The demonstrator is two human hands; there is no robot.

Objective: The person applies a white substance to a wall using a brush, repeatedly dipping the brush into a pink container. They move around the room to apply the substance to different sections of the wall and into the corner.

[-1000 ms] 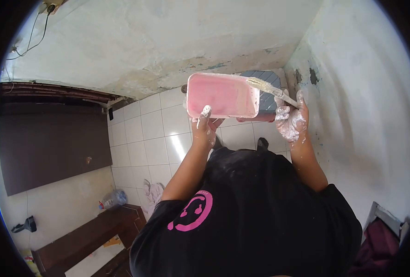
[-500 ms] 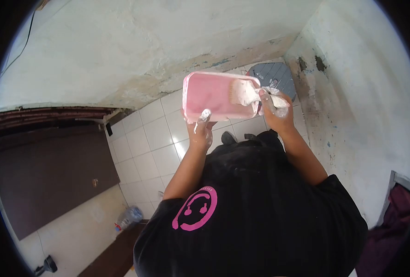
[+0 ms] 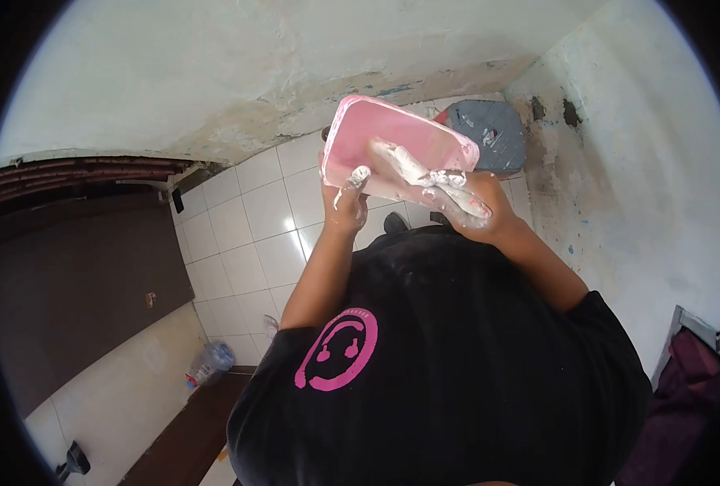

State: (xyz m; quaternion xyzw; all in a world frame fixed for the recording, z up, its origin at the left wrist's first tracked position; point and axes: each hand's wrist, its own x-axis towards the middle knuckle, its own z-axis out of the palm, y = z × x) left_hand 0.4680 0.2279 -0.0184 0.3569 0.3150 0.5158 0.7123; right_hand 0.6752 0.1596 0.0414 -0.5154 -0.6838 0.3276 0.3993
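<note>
A pink rectangular tub (image 3: 425,139) with white smears on its rim is tilted in front of my body. My left hand (image 3: 346,201) grips its near left side, the white-smeared thumb over the rim. In my right hand (image 3: 477,206) is the handle of a white-coated brush (image 3: 407,164), with fingers wrapped round it at the tub's near right corner. The brush head reaches down inside the tub, and its bristle tips are blurred.
A grey stool (image 3: 489,134) with white spots stands behind the tub by the stained wall (image 3: 425,40). A dark panel (image 3: 84,283) is at the left, a plastic bottle (image 3: 211,363) at lower left, and purple cloth (image 3: 684,397) at lower right.
The brush has swung from lying across the tub's right end to pointing left along its near side. My right hand has moved nearer my body, and the tub has tilted, its right end lower.
</note>
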